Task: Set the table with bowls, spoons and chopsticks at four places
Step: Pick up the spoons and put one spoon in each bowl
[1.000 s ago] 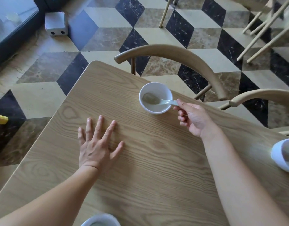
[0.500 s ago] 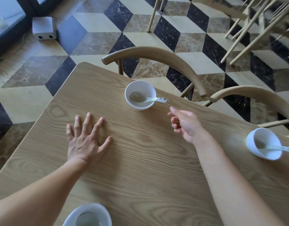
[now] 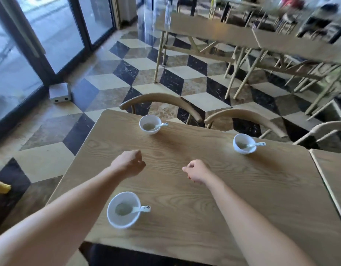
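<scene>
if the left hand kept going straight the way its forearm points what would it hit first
Most likely the far bowl with a spoon in it, near the table's far edge. The left hand has only bare tabletop before that, though depth is hard to judge.

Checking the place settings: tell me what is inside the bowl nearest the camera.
A white spoon lies in the near bowl, handle over the right rim. The bowl's floor under the scoop is hidden.

table (image 3: 242, 189): three bowls (image 3: 149, 124), spoon inside each | hands (image 3: 128, 163) loosely curled, empty, above tabletop

Three white bowls (image 3: 150, 124) (image 3: 244, 143) (image 3: 123, 209), three spoons (image 3: 162, 125) (image 3: 256, 144) (image 3: 141, 209), two chairs (image 3: 160, 100) (image 3: 244, 117), two hands (image 3: 128, 163) (image 3: 196, 170).
</scene>
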Demonstrator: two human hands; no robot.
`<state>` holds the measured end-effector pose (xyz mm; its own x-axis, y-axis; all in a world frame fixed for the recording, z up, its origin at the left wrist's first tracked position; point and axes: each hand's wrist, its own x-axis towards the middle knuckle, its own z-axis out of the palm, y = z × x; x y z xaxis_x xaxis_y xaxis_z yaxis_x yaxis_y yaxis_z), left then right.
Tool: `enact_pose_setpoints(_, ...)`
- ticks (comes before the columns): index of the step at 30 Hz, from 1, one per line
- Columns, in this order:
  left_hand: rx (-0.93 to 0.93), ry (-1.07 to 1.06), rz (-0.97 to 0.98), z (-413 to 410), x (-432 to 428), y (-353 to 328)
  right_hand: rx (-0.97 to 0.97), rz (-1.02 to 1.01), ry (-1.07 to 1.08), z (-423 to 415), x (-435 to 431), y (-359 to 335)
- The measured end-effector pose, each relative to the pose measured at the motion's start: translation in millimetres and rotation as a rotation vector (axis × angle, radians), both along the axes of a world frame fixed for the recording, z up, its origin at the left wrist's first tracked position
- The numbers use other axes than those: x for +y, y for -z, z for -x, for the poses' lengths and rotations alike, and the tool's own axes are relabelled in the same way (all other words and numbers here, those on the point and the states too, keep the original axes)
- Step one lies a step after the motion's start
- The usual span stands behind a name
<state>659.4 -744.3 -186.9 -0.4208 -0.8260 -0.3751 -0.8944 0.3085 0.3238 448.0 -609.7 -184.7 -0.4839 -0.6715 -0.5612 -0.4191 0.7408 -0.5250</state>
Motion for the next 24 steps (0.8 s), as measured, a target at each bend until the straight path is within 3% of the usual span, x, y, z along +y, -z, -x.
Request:
enact_pose_setpoints(9, 0.074, 0.249, 0.28, -13, 162, -93, 0.348, 0.135, 0.035, -42, 168, -93)
enact_pose_setpoints(15, 0.078, 0.379, 0.418, -16, 269, -116, 0.545, 0.189, 0.056, -72, 303, -110)
enact_pose_setpoints(24, 0.06, 0.482, 0.479, 21, 388, -120, 0.527, 0.109, 0.12, -42, 444, -120)
